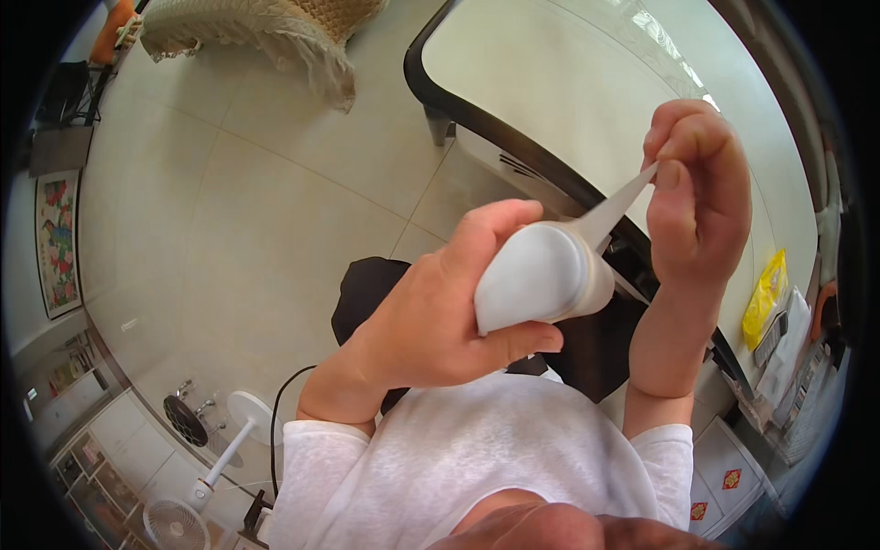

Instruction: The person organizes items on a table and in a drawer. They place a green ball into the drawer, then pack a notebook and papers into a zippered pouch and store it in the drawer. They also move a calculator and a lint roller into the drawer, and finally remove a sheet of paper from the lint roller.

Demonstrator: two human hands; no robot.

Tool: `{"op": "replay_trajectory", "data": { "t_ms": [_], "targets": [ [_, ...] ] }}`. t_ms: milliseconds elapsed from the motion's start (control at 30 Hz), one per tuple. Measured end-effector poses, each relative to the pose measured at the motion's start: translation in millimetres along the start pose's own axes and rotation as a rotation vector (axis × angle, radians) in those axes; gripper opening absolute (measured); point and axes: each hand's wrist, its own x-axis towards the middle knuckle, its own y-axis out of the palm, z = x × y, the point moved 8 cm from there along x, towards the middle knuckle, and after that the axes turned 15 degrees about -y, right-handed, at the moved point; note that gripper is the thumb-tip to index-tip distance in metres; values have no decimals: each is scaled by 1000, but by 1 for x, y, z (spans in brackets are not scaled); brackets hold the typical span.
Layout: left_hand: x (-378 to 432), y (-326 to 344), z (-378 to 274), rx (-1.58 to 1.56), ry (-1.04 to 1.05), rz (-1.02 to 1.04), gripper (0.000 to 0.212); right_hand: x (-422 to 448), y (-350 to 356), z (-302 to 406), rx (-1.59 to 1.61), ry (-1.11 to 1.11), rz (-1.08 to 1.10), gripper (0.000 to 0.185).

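My left hand [440, 309] is wrapped around a white cylindrical object [533, 275], held tilted in front of my chest with its smooth white end towards the camera. A pale strip [615, 206], like tape or film, stretches up to the right from the object's beige outer band. Its narrow end is pinched between the thumb and fingers of my right hand [698, 192]. The strip is taut and pointed at the pinch. Whether the object is a roll or a wrapped container, I cannot tell.
A dark-edged table [536, 55] stands just beyond my hands, with a yellow plastic packet [764, 302] towards its right side. A white fan [176, 524] stands at lower left near a round black stool [185, 419]. Quilted fabric [275, 27] hangs at the top.
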Motion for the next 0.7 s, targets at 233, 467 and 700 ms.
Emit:
{"op": "replay_trajectory", "data": {
  "t_ms": [233,467,700],
  "targets": [
    [0,-7,9,-67,25,35,93,0,-18,-16,18,41,-23,16],
    [-2,-12,11,-92,46,25,95,8,-37,-26,-23,19,-42,12],
    [-4,-12,12,-249,4,28,99,11,-54,-35,-165,36,-35,8]
  ]
}}
